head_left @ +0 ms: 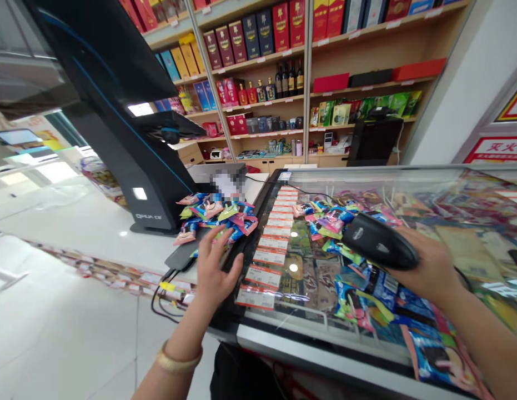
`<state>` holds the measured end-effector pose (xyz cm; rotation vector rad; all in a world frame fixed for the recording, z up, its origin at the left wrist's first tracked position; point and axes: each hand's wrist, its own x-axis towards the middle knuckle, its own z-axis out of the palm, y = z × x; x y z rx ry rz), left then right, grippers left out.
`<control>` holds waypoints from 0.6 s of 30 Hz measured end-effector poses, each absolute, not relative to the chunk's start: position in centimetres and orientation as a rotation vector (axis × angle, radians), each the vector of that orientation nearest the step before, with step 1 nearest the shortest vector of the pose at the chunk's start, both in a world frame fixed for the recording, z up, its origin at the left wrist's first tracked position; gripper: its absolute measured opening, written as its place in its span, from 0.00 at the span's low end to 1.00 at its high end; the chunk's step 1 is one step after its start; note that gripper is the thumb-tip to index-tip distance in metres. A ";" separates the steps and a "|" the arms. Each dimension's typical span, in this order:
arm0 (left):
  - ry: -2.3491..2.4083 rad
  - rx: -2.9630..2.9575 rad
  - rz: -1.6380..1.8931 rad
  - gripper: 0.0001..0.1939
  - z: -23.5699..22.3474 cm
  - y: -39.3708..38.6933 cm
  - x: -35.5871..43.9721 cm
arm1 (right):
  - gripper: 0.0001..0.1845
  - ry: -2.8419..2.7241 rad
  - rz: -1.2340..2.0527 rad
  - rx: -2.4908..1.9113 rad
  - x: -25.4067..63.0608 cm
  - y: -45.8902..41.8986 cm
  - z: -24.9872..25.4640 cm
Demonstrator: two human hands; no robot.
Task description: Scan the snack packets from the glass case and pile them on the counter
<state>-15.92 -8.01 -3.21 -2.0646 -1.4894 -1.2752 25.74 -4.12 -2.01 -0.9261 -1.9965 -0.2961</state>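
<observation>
My left hand [213,266], fingers spread, is at the near side of a pile of small colourful snack packets [212,210] on the white counter. Its fingertips overlap the nearest packets; whether they press on them I cannot tell. In my right hand [433,261] is a black barcode scanner [379,241], held over the glass display counter [308,322]. Beneath and around the scanner lie more loose packets [331,219]. Larger blue snack bags [354,305] are heaped on the glass nearer to me, partly covered by the scanner and my right forearm.
A black checkout terminal [129,133] stands on the white counter [83,216] at left. By its base are a dark flat device [183,255] and cables [162,303]. Price labels [269,255] line the glass counter's left side. Shelves of boxes and bottles [289,78] fill the back wall.
</observation>
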 end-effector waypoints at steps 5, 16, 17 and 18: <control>-1.173 -3.019 -1.093 0.27 -2.3 -7.5 -7.0 | 0.04 -1.977 -0.277 -0.928 25.4 -4.1 -1.9; -1.048 -3.407 -0.420 0.35 -4.0 -6.0 0.8 | 0.07 -1.959 -0.234 -0.975 25.6 -3.9 -2.2; -1.080 -3.464 -0.461 0.33 -3.6 -5.7 0.1 | 0.08 -1.958 -0.243 -0.967 25.6 -3.8 -2.3; -1.125 -3.535 -0.531 0.31 -3.1 -5.3 -0.7 | 0.08 -1.957 -0.251 -0.964 25.7 -3.8 -2.3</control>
